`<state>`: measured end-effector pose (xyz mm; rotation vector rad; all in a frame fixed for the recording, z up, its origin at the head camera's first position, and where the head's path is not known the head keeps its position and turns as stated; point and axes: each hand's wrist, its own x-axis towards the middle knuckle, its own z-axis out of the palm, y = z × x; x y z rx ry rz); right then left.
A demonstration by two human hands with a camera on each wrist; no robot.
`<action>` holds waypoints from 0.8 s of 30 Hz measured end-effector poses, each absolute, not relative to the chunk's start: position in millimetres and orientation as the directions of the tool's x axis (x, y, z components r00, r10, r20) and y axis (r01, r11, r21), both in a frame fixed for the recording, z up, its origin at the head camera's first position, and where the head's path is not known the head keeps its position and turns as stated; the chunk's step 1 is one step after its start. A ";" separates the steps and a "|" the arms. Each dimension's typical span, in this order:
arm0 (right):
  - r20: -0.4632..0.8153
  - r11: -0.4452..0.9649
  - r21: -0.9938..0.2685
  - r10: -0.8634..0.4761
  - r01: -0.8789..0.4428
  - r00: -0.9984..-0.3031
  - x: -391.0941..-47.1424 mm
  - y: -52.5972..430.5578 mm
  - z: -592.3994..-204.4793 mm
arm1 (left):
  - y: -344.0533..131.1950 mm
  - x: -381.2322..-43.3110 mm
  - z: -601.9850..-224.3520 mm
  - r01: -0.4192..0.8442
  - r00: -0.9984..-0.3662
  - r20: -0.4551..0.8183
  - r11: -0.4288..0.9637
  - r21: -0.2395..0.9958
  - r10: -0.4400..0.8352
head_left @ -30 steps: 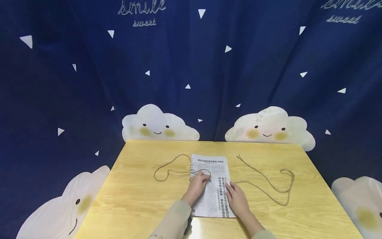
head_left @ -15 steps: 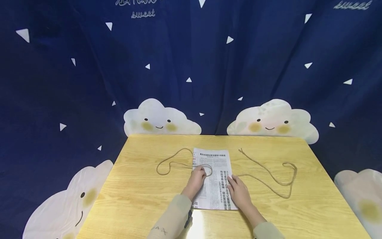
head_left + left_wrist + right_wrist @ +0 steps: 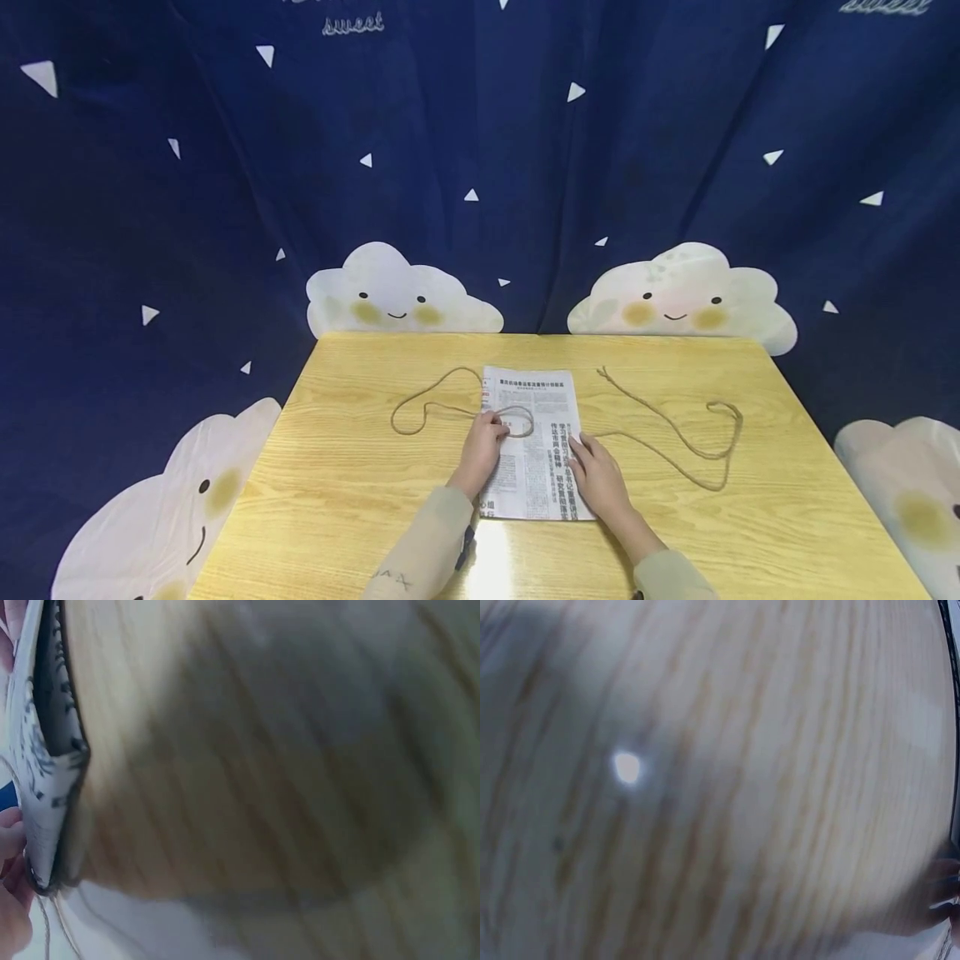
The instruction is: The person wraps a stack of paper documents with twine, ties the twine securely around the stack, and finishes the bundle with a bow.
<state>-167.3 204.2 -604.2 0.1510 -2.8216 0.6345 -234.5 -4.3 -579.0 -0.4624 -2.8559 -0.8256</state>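
Observation:
A folded newspaper [image 3: 536, 467] lies flat on the wooden table, printed side up. Beneath it passes a thin brown string [image 3: 666, 417], which shows on both sides; its left part loops back over the paper. My left hand [image 3: 480, 446] is at the paper's left edge and pinches the string there with curled fingers. In the left wrist view the fingers [image 3: 11, 836] are close to the paper's edge, where the string turns over it. My right hand [image 3: 600, 477] rests on the right edge, its fingers extended along the paper.
The yellow wood-grain table [image 3: 337, 500] reaches back to a dark blue curtain [image 3: 420, 167] with cloud figures. One end of the string lies loose at the back right, and a bright reflection shines near the front.
My left hand has slid leftward over the newspaper to its left edge, beside the string loop. My right hand stays at the right edge. The head view has tilted down, then shifted slightly.

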 end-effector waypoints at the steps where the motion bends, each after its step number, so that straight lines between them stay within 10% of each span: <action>1: 0.260 0.900 -0.407 -0.047 -0.153 -0.965 -167.5 204.5 -604.3 | -5.4 -234.6 -578.5 0.322 -0.946 0.208 0.794 0.516 0.248; 24: 0.284 0.900 -0.400 -0.059 -0.175 -0.957 -173.4 201.9 -593.2 | -29.1 -229.3 -586.1 0.432 -0.894 0.325 0.786 0.442 0.309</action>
